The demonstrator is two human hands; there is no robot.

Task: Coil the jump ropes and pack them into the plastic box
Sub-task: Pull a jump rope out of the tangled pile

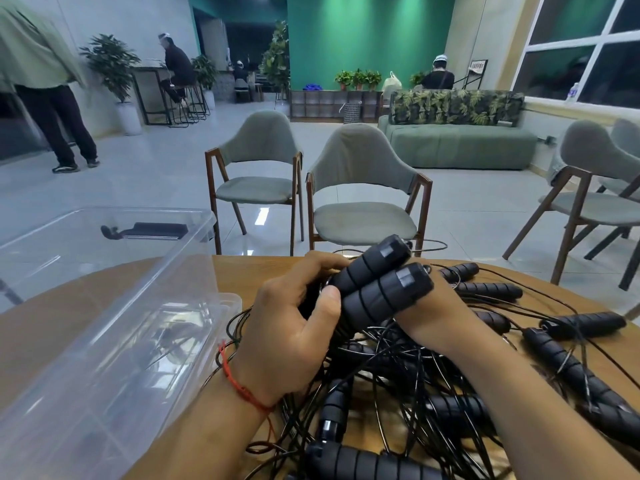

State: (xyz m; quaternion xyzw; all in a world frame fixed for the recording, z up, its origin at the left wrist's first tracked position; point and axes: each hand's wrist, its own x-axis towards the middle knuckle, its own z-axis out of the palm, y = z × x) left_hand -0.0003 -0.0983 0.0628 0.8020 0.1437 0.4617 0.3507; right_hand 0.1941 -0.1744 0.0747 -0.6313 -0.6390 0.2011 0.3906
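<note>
Two black foam jump-rope handles (374,282) lie side by side above the table, pointing up and to the right. My left hand (294,320) grips their lower ends, thumb pressed on the nearer handle. My right hand (433,313) holds them from underneath on the right, its fingers mostly hidden behind the handles. A tangled pile of thin black ropes (398,386) with several more handles covers the table below and to the right. The clear plastic box (114,323) stands at the left, its inside hard to make out.
The round wooden table (235,271) ends just beyond my hands. Two grey chairs (360,202) stand behind it, and others at the right. A loose handle (585,323) lies at the right. People stand and sit far off.
</note>
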